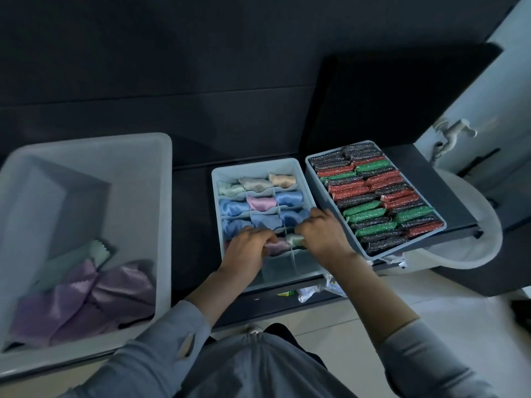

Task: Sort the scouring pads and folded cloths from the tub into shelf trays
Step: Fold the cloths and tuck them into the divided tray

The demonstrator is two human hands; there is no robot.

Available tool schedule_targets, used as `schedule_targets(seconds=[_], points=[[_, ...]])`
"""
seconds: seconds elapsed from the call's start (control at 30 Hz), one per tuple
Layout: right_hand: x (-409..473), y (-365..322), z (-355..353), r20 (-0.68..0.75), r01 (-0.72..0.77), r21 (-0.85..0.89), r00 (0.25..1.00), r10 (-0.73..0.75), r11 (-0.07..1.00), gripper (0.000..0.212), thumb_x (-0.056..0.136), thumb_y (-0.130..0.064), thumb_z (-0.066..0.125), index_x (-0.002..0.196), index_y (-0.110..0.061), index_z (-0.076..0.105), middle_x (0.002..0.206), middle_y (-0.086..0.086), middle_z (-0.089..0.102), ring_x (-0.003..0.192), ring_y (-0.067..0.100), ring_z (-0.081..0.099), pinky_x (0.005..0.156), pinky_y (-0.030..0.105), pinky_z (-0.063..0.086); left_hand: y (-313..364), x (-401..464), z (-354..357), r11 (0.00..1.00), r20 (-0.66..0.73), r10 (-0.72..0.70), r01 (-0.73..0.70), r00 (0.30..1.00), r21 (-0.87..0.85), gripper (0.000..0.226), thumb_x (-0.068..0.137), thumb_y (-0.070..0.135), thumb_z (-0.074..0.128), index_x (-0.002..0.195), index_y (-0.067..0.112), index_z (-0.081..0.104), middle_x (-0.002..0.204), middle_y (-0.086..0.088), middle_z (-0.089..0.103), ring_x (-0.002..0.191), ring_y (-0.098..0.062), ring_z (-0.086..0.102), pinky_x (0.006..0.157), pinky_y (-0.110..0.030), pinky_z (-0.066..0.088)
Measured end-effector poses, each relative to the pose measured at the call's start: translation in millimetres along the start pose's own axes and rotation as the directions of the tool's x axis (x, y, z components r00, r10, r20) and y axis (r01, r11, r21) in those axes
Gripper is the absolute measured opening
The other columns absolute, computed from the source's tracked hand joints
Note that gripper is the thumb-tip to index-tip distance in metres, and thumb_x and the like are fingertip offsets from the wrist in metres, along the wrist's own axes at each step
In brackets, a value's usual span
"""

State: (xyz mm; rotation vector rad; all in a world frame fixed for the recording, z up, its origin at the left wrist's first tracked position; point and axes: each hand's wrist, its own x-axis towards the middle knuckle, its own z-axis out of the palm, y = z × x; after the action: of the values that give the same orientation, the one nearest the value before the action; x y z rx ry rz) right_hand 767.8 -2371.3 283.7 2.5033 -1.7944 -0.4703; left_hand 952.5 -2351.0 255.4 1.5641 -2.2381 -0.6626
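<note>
Together, both hands point(250, 248) point(321, 234) pinching satiny cloths point(275, 245)

You stood in what looked like a home utility or storage corner. A dark shelf point(448, 179) ran along a dark wall point(201, 67), over a pale tiled floor point(431, 300). A white door point(494, 90) with a lever handle point(455, 130) stood at your right. A plastic tub point(161, 196) and two trays point(227, 222) of household cleaning goods sat on the shelf.
</note>
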Motion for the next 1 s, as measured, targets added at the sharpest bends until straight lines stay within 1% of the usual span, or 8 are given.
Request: schedule_targets(seconds=[0.1, 0.3, 0.47, 0.63, 0.73, 0.8, 0.9, 1.0], points=[[2.6, -2.1, 8.2, -0.017, -0.043, 0.025, 0.999, 0.043, 0.999, 0.016, 0.059, -0.015, 0.086, 0.064, -0.022, 0.072, 0.058, -0.002, 0.068, 0.074, 0.019, 0.065, 0.072, 0.030, 0.045, -0.4, 1.0, 0.3, 1.000, -0.005, 0.012, -0.012, 1.000, 0.007, 0.025, 0.082, 0.004, 0.068, 0.101, 0.020, 0.069, 0.102, 0.003, 0.070, 0.098, -0.019, 0.055, 0.077, -0.028, 0.041], [5.7, -6.5, -5.8, -0.026, -0.064, 0.034, 0.998, 0.065, 0.997, 0.023, 0.089, -0.009, 0.054, 0.103, -0.020, 0.069, 0.097, 0.005, 0.071, 0.104, 0.024, 0.059, 0.090, 0.035, 0.041, -3.0, 0.6, -20.1, 0.996, 0.059, 0.088, -0.086, 0.994, -0.036, 0.018, 0.089, 0.013, 0.064, 0.105, 0.019, 0.070, 0.102, 0.000, 0.069, 0.099, -0.019, 0.061, 0.078, -0.023, 0.040], [14.7, -29.6, -41.1, -0.235, -0.062, 0.394, 0.958, 0.166, 0.917, 0.033, 0.086, -0.005, 0.057, 0.106, -0.024, 0.074, 0.096, 0.012, 0.074, 0.090, 0.032, 0.068, 0.074, 0.035, 0.051, -25.0, -24.4, -85.2, 0.991, -0.195, 0.078, -0.098, 0.978, -0.094, 0.023, 0.084, 0.012, 0.066, 0.105, 0.019, 0.073, 0.107, 0.004, 0.071, 0.097, -0.012, 0.063, 0.081, -0.016, 0.039], [54.8, -115.1, -74.6, -0.473, 0.242, 0.579, 0.878, 0.079, 0.778, 0.029, 0.077, -0.010, 0.052, 0.089, -0.020, 0.076, 0.085, 0.005, 0.076, 0.077, 0.030, 0.070, 0.070, 0.038, 0.056, -120.6, -80.0, -144.2, 0.987, -0.436, -0.160, 0.143, 0.886, -0.071, 0.025, 0.077, 0.009, 0.064, 0.098, 0.020, 0.072, 0.100, 0.002, 0.072, 0.087, -0.021, 0.068, 0.078, -0.031, 0.055], [74.1, -177.0, -90.8, -0.611, 0.424, 0.490, 0.790, -0.047, 0.762, 0.029, 0.071, 0.001, 0.054, 0.085, -0.015, 0.074, 0.083, 0.000, 0.073, 0.079, 0.025, 0.062, 0.074, 0.032, 0.049, -177.2, -110.0, -165.7, 0.907, -0.352, -0.396, 0.421, 0.848, -0.008, 0.035, 0.079, 0.004, 0.069, 0.112, 0.014, 0.069, 0.113, -0.010, 0.069, 0.098, -0.033, 0.066, 0.083, -0.038, 0.051], [83.4, -213.6, -98.2, -0.631, 0.487, 0.434, 0.764, -0.130, 0.758, 0.030, 0.067, 0.008, 0.060, 0.084, -0.012, 0.074, 0.082, 0.001, 0.073, 0.079, 0.026, 0.059, 0.071, 0.027, 0.044, -216.9, -116.2, -168.9, 0.823, -0.173, -0.515, 0.541, 0.839, 0.173, 0.044, 0.085, 0.013, 0.067, 0.128, 0.015, 0.060, 0.129, -0.012, 0.060, 0.114, -0.033, 0.060, 0.095, -0.037, 0.046], [95.3, -255.1, -95.1, -0.502, 0.520, 0.386, 0.811, -0.299, 0.762, 0.036, 0.070, 0.012, 0.060, 0.093, -0.010, 0.076, 0.088, 0.007, 0.074, 0.084, 0.030, 0.062, 0.073, 0.030, 0.052, -254.8, -115.0, -165.3, 0.763, 0.057, -0.585, 0.525, 0.809, 0.377, 0.061, 0.082, 0.032, 0.072, 0.137, 0.019, 0.047, 0.133, -0.008, 0.053, 0.123, -0.031, 0.053, 0.102, -0.037, 0.043], [96.8, -275.6, -89.3, -0.294, 0.455, 0.417, 0.887, -0.357, 0.787, 0.038, 0.084, 0.006, 0.051, 0.111, -0.011, 0.072, 0.105, 0.012, 0.071, 0.100, 0.032, 0.059, 0.087, 0.038, 0.050, -262.7, -107.9, -163.7, 0.698, 0.030, -0.677, 0.629, 0.735, 0.343, 0.054, 0.086, 0.027, 0.067, 0.136, 0.024, 0.049, 0.136, -0.007, 0.053, 0.126, -0.031, 0.051, 0.101, -0.041, 0.042]])
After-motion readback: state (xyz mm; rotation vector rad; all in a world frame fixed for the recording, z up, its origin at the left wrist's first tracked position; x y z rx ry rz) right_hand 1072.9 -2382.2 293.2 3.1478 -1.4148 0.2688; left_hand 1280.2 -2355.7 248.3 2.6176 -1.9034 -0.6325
